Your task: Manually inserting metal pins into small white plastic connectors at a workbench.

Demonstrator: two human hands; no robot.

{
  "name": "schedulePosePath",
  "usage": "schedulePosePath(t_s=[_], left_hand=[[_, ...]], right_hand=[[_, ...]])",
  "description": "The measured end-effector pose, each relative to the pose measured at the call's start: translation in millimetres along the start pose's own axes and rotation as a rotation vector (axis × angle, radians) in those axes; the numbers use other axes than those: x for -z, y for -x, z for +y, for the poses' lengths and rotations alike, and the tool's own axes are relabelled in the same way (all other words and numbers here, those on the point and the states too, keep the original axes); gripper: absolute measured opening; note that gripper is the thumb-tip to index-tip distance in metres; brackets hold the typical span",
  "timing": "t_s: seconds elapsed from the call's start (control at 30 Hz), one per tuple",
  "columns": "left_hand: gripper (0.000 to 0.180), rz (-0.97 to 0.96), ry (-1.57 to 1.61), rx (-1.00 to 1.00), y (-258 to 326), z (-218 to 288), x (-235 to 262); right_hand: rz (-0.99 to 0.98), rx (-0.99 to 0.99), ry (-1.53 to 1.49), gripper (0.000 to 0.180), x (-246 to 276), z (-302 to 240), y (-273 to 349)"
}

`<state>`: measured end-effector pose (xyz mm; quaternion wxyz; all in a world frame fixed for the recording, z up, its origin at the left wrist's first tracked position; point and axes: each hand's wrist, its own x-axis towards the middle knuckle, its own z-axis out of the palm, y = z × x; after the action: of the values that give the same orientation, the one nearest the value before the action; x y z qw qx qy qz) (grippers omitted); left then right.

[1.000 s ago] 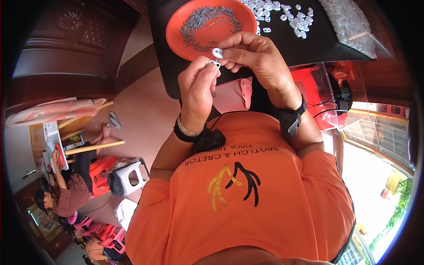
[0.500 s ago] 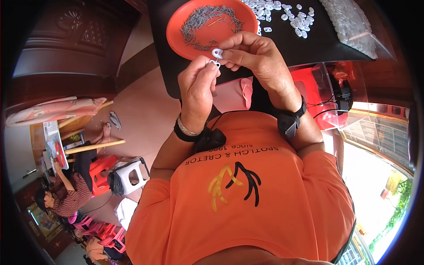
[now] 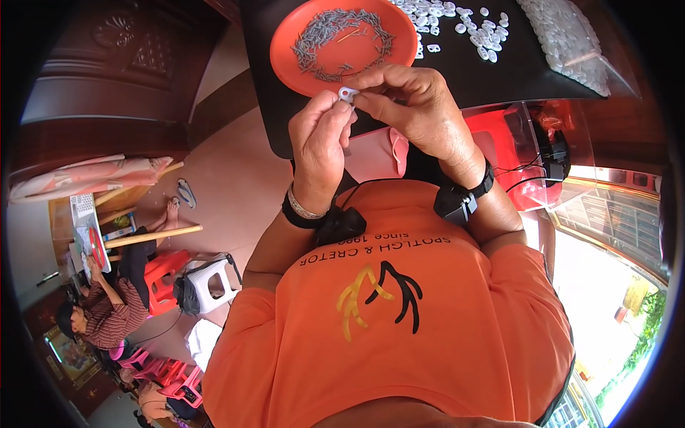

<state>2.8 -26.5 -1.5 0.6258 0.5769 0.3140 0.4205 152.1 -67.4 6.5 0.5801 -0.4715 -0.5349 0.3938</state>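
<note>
Holding one small white clip (image 3: 347, 93) between both hands, the person works just above the near edge of the black counter (image 3: 492, 75). Left hand (image 3: 319, 139) is pinched narrow on the clip's lower side, thumb and forefinger closed on it; right hand (image 3: 414, 107) is curled over it from the right, fingertips also closed on the piece. Whether a pin is already set in the clip can't be told, fingers cover it. Progress, as a judgement: mid-run, with plenty left. Orange plate (image 3: 285, 43) on the counter holds a loose heap of thin grey pins (image 3: 342, 36), well stocked. Beside it to the right, a scatter of white clips (image 3: 457, 21) lies straight on the counter, not in any container. Further right, a clear bag (image 3: 571, 43) is packed with more white pieces; can't tell if those are finished or raw stock. Behind, at lower left, another person (image 3: 107, 307) sits by red stools (image 3: 160, 274), well apart.
</note>
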Motion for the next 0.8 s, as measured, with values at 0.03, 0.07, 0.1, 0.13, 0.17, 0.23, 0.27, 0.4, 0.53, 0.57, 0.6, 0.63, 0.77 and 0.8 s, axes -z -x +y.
schedulePosePath(t_s=[0.03, 0.07, 0.1, 0.13, 0.17, 0.23, 0.27, 0.4, 0.53, 0.57, 0.6, 0.63, 0.77, 0.8], left_hand=[[0.022, -0.003, 0.008, 0.001, 0, 0, 0], [0.022, -0.002, 0.008, -0.001, 0, 0, 0], [0.022, -0.011, 0.025, 0.005, -1, 0, 1], [0.022, -0.022, 0.043, 0.012, -1, 1, 1], [0.022, -0.023, 0.043, 0.011, -2, 2, -1], [0.022, 0.008, 0.121, 0.092, -2, 6, -4], [0.022, 0.008, 0.120, 0.092, -3, 5, -3], [0.023, 0.003, 0.136, 0.087, -4, 0, -1], [0.023, -0.001, 0.161, 0.096, -5, -1, -3], [0.023, -0.001, 0.160, 0.097, -5, -1, -4], [0.024, 0.013, 0.150, 0.093, -5, -1, -5], [0.025, 0.026, 0.141, 0.090, -5, -2, -6], [0.026, -0.012, 0.136, 0.081, -6, -2, -5], [0.026, 0.034, 0.123, 0.100, -5, 2, -10]], right_hand=[[-0.001, 0.001, 0.000, 0.015, 0, -1, 0], [-0.003, 0.039, 0.061, 0.017, -1, -4, 1], [-0.005, 0.077, 0.121, 0.019, -2, -6, 1], [-0.004, 0.078, 0.122, 0.019, -3, -6, 1], [0.008, 0.111, 0.139, 0.020, -4, -5, 1], [0.020, 0.145, 0.155, 0.021, -4, -5, 1], [0.024, 0.152, 0.186, 0.021, -4, -6, 1], [0.051, 0.218, 0.262, 0.021, -4, -5, 1], [0.048, 0.279, 0.337, 0.022, -3, -4, 1], [0.047, 0.281, 0.350, 0.023, -3, -4, 1], [0.047, 0.283, 0.364, 0.023, -3, -4, 1], [0.048, 0.282, 0.364, 0.023, -3, -4, 1], [0.077, 0.343, 0.463, 0.028, -6, -5, 0], [0.086, 0.355, 0.505, 0.030, -8, -6, 0]])
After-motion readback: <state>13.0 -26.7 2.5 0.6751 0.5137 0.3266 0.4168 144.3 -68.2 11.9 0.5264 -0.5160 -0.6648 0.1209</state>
